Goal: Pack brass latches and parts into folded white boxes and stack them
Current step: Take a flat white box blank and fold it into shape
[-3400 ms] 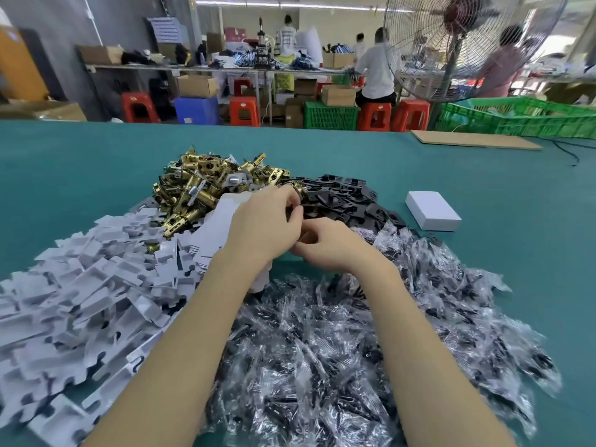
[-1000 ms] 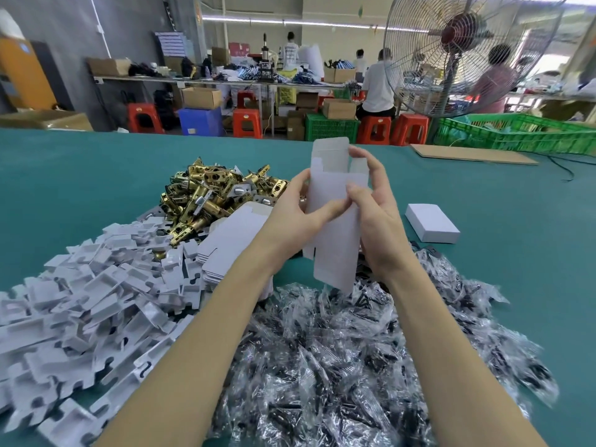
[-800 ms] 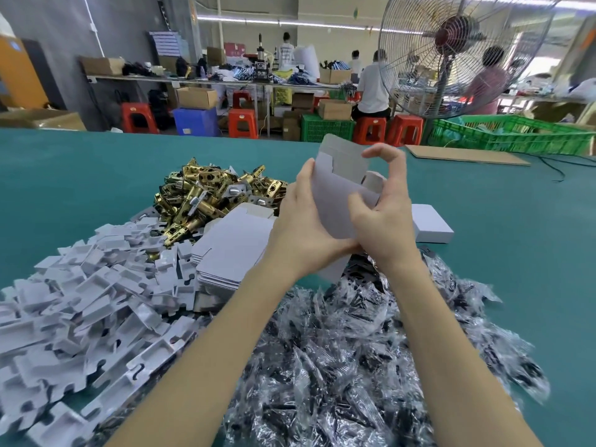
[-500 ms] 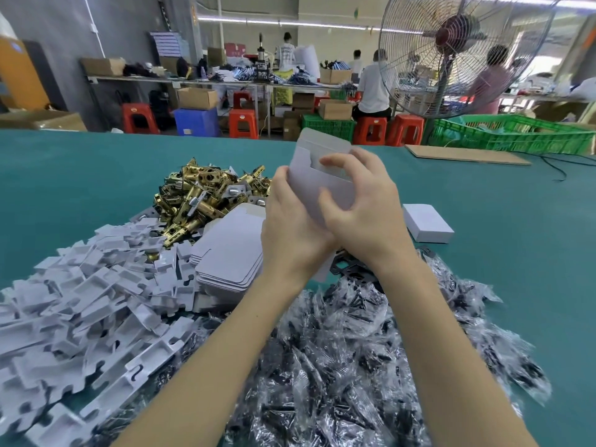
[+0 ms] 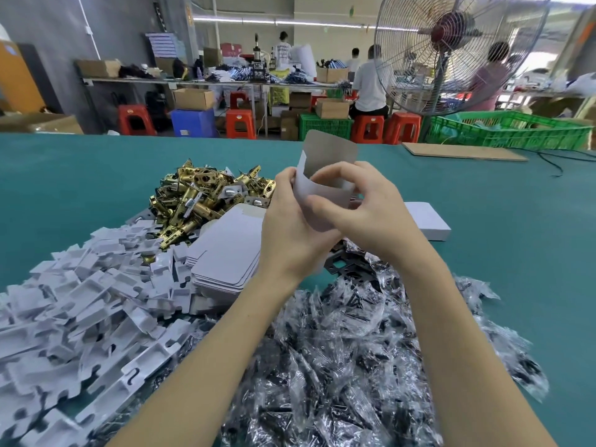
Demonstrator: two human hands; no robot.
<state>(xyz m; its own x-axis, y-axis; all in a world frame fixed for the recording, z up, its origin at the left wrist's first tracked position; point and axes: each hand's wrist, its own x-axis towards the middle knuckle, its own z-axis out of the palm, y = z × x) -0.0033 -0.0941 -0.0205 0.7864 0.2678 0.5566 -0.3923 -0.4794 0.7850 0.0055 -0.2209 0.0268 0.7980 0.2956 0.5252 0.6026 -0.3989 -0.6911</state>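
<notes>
Above the teal table, past heaped bagged parts and brass latches, left hand and right hand grip the white box, flat a second ago, now bowed open; nothing packed yet

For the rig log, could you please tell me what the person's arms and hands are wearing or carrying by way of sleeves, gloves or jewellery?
Nothing shows on them. The left hand and right hand are bare, with no gloves, rings or tape. Both forearms are uncovered down to the frame's lower edge: no sleeve, watch or wristband is in view.
</notes>
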